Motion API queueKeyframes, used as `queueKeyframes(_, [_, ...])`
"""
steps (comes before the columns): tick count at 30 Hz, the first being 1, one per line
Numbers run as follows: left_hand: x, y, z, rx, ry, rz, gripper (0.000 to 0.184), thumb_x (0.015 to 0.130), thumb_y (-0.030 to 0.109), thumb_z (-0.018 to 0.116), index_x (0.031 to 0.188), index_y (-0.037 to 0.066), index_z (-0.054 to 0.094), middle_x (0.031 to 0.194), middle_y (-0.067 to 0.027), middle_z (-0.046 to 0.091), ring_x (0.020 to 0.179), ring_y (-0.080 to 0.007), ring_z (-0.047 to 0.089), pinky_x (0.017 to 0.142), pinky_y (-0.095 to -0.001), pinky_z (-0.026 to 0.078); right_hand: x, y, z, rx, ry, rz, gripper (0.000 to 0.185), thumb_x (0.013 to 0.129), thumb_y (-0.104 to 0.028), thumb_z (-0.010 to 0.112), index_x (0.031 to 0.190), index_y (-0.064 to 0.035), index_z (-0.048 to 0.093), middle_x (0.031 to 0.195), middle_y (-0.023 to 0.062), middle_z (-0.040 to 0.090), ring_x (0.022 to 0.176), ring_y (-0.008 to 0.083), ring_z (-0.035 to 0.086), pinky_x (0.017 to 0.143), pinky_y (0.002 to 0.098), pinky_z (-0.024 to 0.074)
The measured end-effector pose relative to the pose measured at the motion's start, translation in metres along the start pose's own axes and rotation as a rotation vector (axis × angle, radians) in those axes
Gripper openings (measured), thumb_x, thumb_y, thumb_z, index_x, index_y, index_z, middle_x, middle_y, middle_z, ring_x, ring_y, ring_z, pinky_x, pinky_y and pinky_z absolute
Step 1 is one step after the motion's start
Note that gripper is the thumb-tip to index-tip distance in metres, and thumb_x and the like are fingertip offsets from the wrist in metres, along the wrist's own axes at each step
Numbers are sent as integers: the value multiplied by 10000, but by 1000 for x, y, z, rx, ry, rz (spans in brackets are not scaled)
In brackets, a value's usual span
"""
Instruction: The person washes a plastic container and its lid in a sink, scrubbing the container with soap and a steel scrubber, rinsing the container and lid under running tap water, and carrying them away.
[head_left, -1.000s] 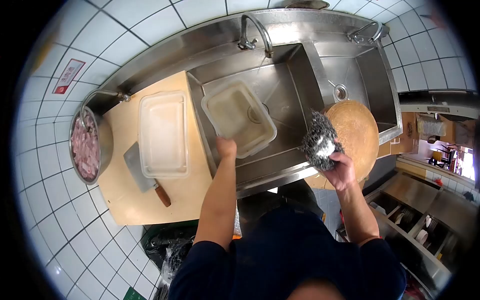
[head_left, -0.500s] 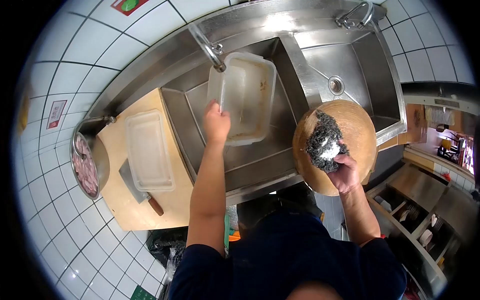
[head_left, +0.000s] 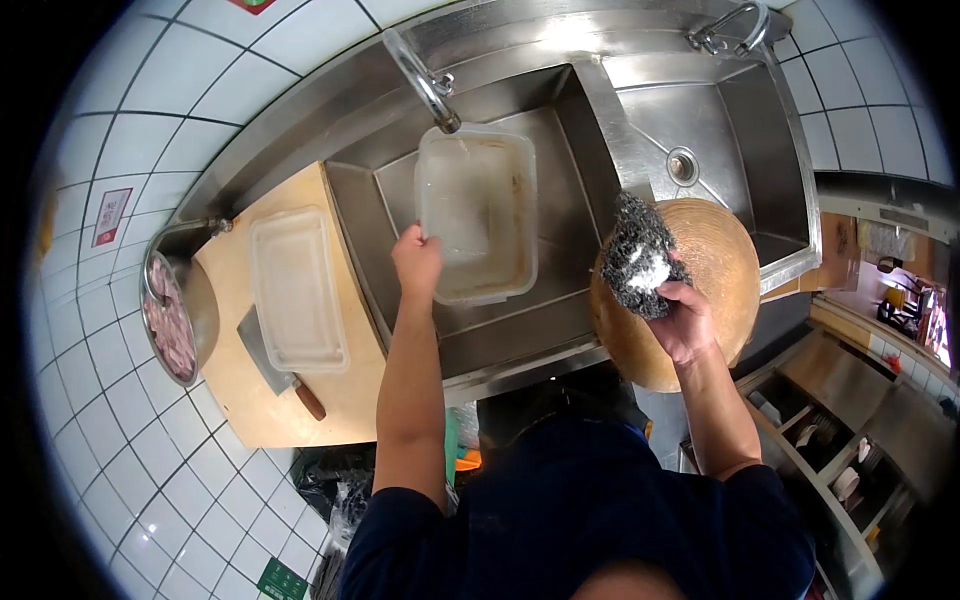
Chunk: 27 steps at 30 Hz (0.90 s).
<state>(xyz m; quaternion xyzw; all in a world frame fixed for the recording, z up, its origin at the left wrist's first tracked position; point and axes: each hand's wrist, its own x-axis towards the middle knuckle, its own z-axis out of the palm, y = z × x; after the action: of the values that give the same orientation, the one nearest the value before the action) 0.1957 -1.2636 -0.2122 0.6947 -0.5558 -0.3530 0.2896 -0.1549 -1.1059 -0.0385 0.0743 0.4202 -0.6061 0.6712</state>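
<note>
My left hand (head_left: 417, 262) is closed on the left rim of a translucent plastic container (head_left: 478, 190). The container sits in the left sink basin (head_left: 570, 240), its far edge under the spout of a faucet (head_left: 425, 90). Brownish stains mark its right inner side. In my right hand (head_left: 688, 322) is a dark steel wool scrubber (head_left: 632, 270) with a patch of white powder or foam on it. That hand hovers over a round wooden chopping block (head_left: 728, 270) at the sink's right front. Whether water runs from the spout, I cannot tell.
A wooden board (head_left: 350, 400) on the left bears a translucent plastic lid or tray (head_left: 297, 290) and a cleaver (head_left: 267, 350) partly under it. Beyond lies a metal bowl (head_left: 205, 325) of raw meat pieces (head_left: 168, 330). A second basin (head_left: 665, 115) with a faucet (head_left: 745, 40) is at right.
The container has moved slightly left and lies flatter, its inside facing up more. My left hand went with it, leftward and down. The scrubber in my right hand has risen a little, leftward.
</note>
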Motion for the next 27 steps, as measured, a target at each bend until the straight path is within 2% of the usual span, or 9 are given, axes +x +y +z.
queueKeyframes(2, [2, 8, 2, 61, -2, 133, 97, 752, 16, 614, 765, -38, 534, 733, -160, 614, 640, -312, 584, 617, -402, 459, 7, 3, 6, -14, -28, -7, 582, 774, 11, 583, 1327, -153, 505, 1338, 130, 571, 1255, 324, 552, 1107, 498, 432])
queueKeyframes(5, [2, 19, 4, 72, -3, 197, 105, 742, 16, 616, 776, -41, 535, 918, -198, 666, 757, -411, 603, 683, -440, 485, 6, 7, 17, -27, -26, -13, 608, 765, 8, 580, 1345, -151, 486, 1348, 132, 566, 1266, 326, 544, 1114, 506, 423])
queueKeyframes(8, [5, 18, 1, 20, -50, 165, 112, 747, 20, 609, 755, -40, 516, 1071, -215, 688, 810, -409, 618, 718, -440, 492, 5, 13, 15, -32, -10, -17, 621, 761, 6, 570, 1353, -151, 474, 1357, 137, 560, 1272, 332, 540, 1113, 512, 423])
queueKeyframes(11, [12, 0, 1, 113, -25, 209, 58, 782, -4, 597, 820, -47, 593, 936, -171, 712, 660, -144, 552, 629, -327, 467, 2, 17, 15, -24, 12, -18, 617, 760, 4, 559, 1349, -153, 470, 1364, 143, 555, 1275, 343, 537, 1110, 523, 423])
queueKeyframes(14, [14, 6, -5, -44, -86, 188, 164, 741, -1, 615, 708, -21, 456, 1273, -262, 636, 907, -438, 619, 772, -448, 498, -2, 22, 15, -11, 15, -34, 608, 760, 2, 553, 1342, -153, 470, 1369, 147, 552, 1275, 354, 535, 1107, 535, 422])
queueKeyframes(20, [21, -2, -7, -157, -74, 313, 197, 733, -42, 607, 690, -4, 419, 1300, -246, 635, 981, -371, 665, 812, -410, 517, -6, 27, 12, -9, 26, -38, 605, 760, 1, 553, 1340, -152, 471, 1365, 145, 554, 1269, 357, 538, 1106, 539, 421])
queueKeyframes(23, [20, 15, -17, -171, -66, 367, 206, 737, -55, 601, 688, -1, 408, 1312, -232, 638, 938, -297, 682, 786, -356, 521, -9, 27, 14, -18, 22, -36, 608, 764, -2, 555, 1346, -155, 469, 1359, 143, 556, 1267, 352, 540, 1102, 541, 422])
queueKeyframes(27, [22, 22, -24, -198, -99, 295, 225, 749, -55, 606, 683, 3, 399, 1318, -220, 640, 847, -201, 656, 721, -305, 509, -9, 25, 20, -16, 16, -31, 610, 767, -3, 561, 1348, -163, 469, 1367, 141, 548, 1273, 349, 534, 1099, 542, 421])
